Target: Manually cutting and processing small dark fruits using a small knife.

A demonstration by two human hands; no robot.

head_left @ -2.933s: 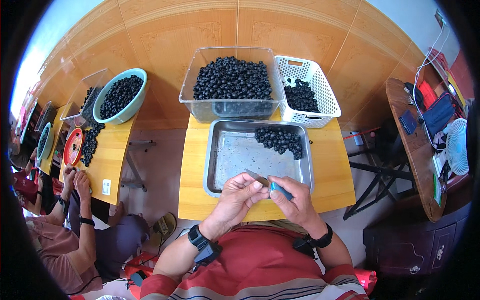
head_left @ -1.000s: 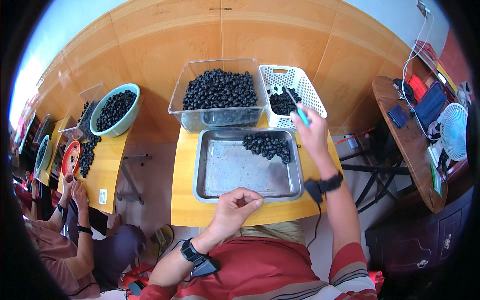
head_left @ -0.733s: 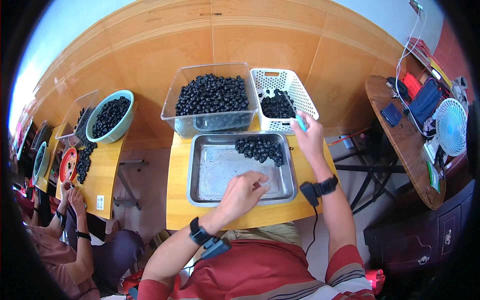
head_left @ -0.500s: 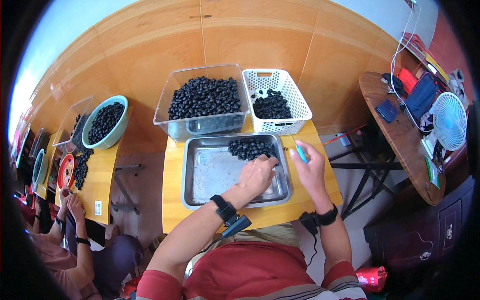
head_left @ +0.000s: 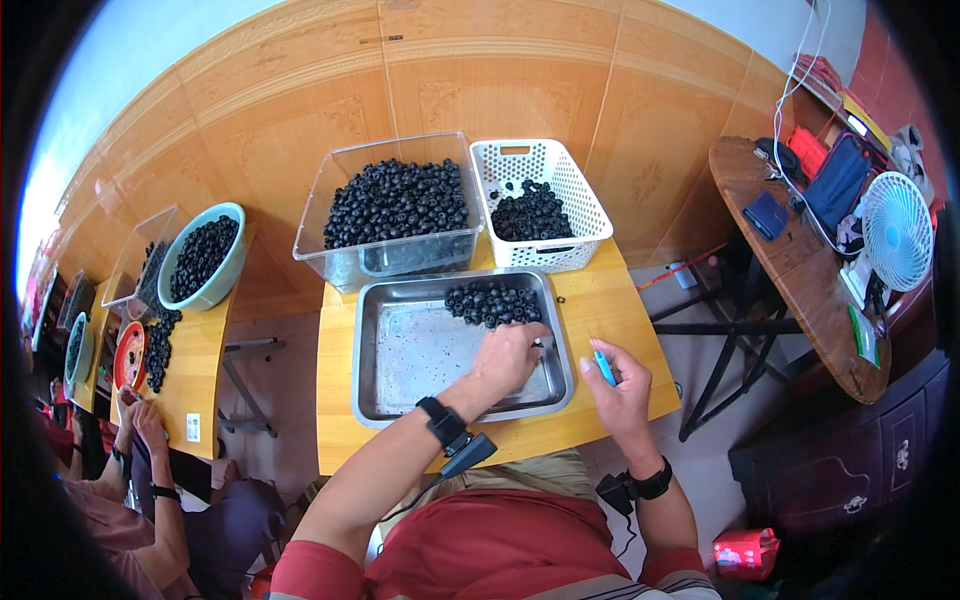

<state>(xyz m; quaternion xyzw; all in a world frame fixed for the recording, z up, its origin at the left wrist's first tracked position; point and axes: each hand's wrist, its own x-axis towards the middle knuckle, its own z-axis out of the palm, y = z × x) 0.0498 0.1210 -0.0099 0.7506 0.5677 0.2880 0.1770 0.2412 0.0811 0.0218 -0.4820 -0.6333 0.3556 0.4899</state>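
Note:
My left hand [head_left: 508, 357] is over the metal tray [head_left: 400, 385], at the near right edge of a pile of small round black pieces [head_left: 490, 303], some showing holes. Its thumb and fingertips are pinched together; a tiny dark and pale spot shows there, too small to name. My right hand [head_left: 622, 395] is above the table just right of the tray. Its fingers are closed round a slim light-blue pen-like tool [head_left: 604, 367], which points up and to the left.
Behind the tray stand a clear bin [head_left: 310, 235] and a white perforated basket [head_left: 590, 215], both with black pieces. One loose piece [head_left: 561, 299] lies beside the tray. Left, a person's hands [head_left: 140, 415] work at another table [head_left: 205, 370] near a green bowl [head_left: 235, 265]. A fan [head_left: 896, 232] stands right.
My right hand has lowered slightly with the blue tool, away from my left hand. My left hand stays pinched by the pile. The whole view has shifted a little.

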